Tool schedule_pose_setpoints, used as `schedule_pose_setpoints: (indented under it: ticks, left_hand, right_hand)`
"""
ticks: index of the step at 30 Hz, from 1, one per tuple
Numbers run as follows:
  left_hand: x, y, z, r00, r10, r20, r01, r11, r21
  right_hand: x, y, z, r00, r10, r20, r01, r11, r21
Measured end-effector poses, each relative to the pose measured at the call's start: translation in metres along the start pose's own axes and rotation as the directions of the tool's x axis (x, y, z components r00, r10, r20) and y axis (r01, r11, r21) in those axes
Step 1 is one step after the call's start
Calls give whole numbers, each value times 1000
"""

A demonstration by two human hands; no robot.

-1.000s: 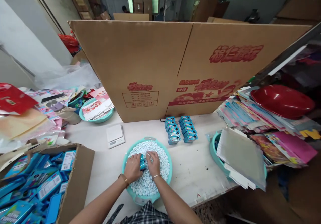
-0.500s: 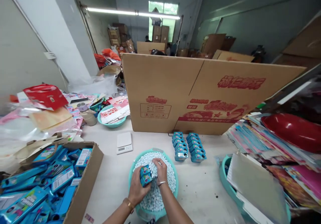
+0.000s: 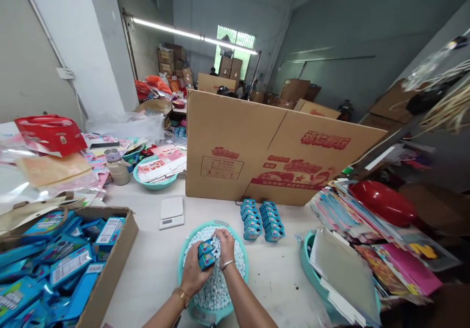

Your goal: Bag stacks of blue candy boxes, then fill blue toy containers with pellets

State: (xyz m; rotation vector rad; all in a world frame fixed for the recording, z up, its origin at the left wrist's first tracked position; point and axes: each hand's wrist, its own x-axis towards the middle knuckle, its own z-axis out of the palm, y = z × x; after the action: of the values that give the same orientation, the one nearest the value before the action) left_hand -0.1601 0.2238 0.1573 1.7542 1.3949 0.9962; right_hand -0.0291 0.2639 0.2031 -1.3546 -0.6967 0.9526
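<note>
My left hand [image 3: 194,271] is closed around a pair of small blue printed boxes [image 3: 206,255], held tilted above a turquoise basin [image 3: 246,264]. Small pale blue-white pellets [image 3: 215,293] fill the basin. Right beside the boxes, my right hand [image 3: 225,248] has its fingers curled together on some of the same pellets, against the boxes' right side. Its fingertips are partly hidden. Beyond the basin, two rows of similar blue boxes [image 3: 252,222] stand on the white table [image 3: 271,279].
An open carton [image 3: 123,247] heaped with blue boxes is at the left. A white scale [image 3: 172,213] lies behind the basin. A large cardboard box [image 3: 227,147] blocks the back. At the right are another turquoise tub [image 3: 306,264] with cards and stacked printed sheets [image 3: 341,215].
The camera view has shifted, so the table items appear further left. Both hands stay over the basin, the left still holding the boxes and the right still close against them.
</note>
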Motion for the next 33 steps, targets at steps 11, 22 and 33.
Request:
schedule_pose_setpoints:
  ticks: [11, 22, 33]
  left_hand:
    - [2, 7, -1, 1000, -12, 14, 12, 1000, -11]
    - [-3, 13, -33, 967, -111, 229, 69, 981, 183]
    - [48, 31, -9, 855, -392, 340, 78, 745, 663]
  right_hand:
    - [-8, -1, 2, 999, -18, -48, 16, 999, -36]
    - [-20, 23, -27, 977, -151, 151, 199, 899, -390]
    - [58, 66, -21, 900, -124, 418, 376, 704, -602]
